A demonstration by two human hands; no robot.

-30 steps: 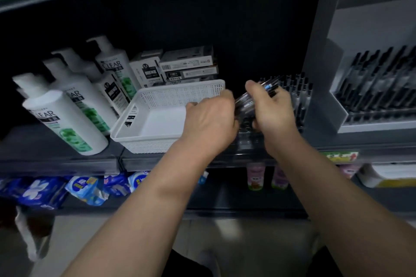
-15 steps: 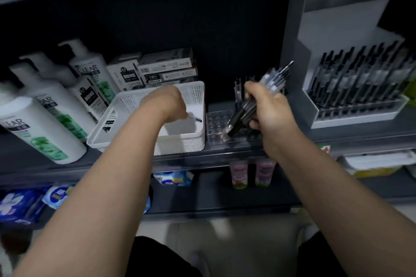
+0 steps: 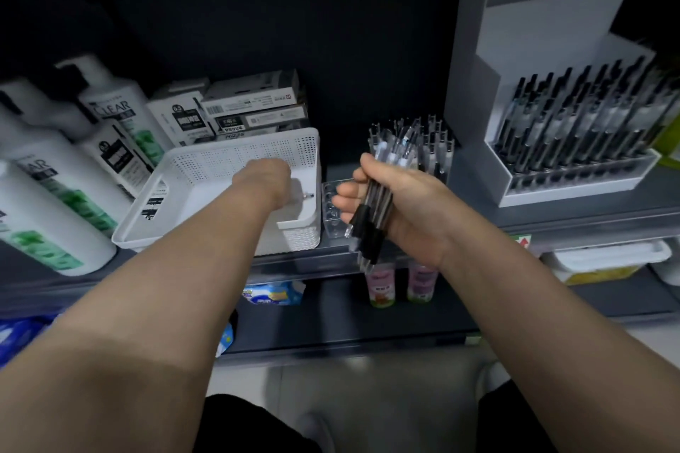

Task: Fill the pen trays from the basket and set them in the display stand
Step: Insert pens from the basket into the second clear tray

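At the far left I see white bottles (image 3: 55, 195) leaning on the shelf (image 3: 588, 217), with small boxes (image 3: 254, 103) stacked behind the basket (image 3: 220, 162). The white basket sits just beside the bottles. The left hand (image 3: 268, 176) is down inside the basket's right end, bent at the wrist. Its fingers are hidden behind the back of the hand, so I cannot tell whether they grip anything. A pen (image 3: 307, 195) shows its tip just beyond them, near the basket's right wall. Just right of the basket stands the clear tray (image 3: 331, 210), with open holes at its front and a few upright pens (image 3: 438, 151) in its back rows. The right hand (image 3: 401, 210) hovers in front of the tray, fingers and thumb curled tight round a bunch (image 3: 379, 195) of pens. The bunch runs through the fist, tips down toward me and clips up. Further right, the stand (image 3: 533, 29) holds a full tray (image 3: 581, 182) of pens.
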